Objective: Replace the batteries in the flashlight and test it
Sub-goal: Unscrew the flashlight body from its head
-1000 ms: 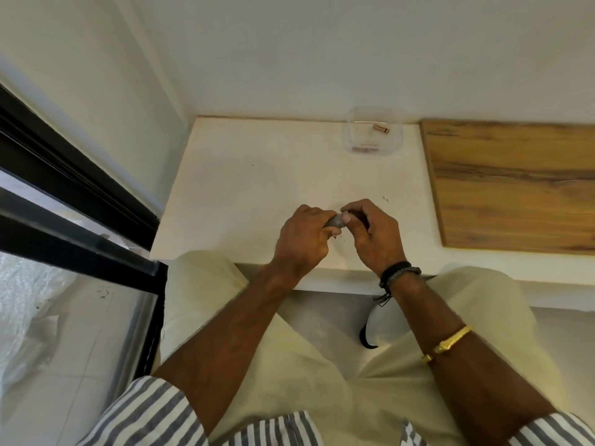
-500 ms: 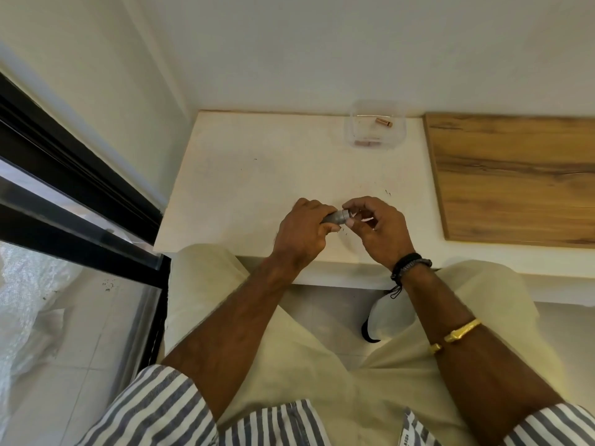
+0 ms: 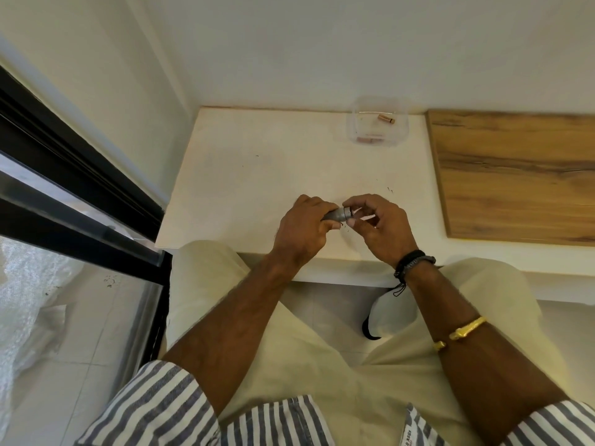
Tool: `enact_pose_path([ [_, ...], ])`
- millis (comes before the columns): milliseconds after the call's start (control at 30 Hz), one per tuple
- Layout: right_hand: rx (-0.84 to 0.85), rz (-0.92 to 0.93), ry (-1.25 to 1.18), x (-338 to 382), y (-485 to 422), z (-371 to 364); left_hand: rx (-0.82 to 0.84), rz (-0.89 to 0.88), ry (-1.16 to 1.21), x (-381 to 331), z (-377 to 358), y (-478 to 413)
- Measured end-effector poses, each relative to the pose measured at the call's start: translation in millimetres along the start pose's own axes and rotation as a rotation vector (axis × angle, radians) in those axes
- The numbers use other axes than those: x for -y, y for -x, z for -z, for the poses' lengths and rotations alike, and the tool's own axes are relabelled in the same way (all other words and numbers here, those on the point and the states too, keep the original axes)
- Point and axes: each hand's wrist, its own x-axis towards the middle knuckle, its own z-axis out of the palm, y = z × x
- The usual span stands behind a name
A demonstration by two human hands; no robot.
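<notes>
Both curled: left hand grips flashlight, right hand pinches its end; shirt tag unreadable.

Left hand grips the flashlight; right hand pinches its end, forearms converging

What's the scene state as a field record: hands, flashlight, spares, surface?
left hand: grips flashlight body
right hand: pinches the flashlight's end
flashlight: grey, held over white table
clear container: far edge of table, two batteries inside
wooden board: right of container
</notes>
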Motion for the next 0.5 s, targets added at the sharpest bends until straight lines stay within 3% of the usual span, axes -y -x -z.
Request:
enact_pose_path([
  [100, 0.016, 0.009, -0.023, 3.1, 0.6, 0.5, 0.010, -0.006, -0.011, 0.2, -0.9, 0.0],
  [233, -0.057, -0.142, -0.082, 6.6, -0.6, -3.6, 0.009, -0.012, -0.011, -2.3, -1.6, -0.3],
  [367, -0.076, -0.093, 0.019, 2.1, -0.5, -5.2, 0.031, -0.022, -0.015, -1.8, -0.7, -0.1],
  [500, -0.038, -0.031, -0.032, 2.2, 0.0, -1.9, 0.026, -0.007, -0.010, -1.3, 0.0, -0.6],
])
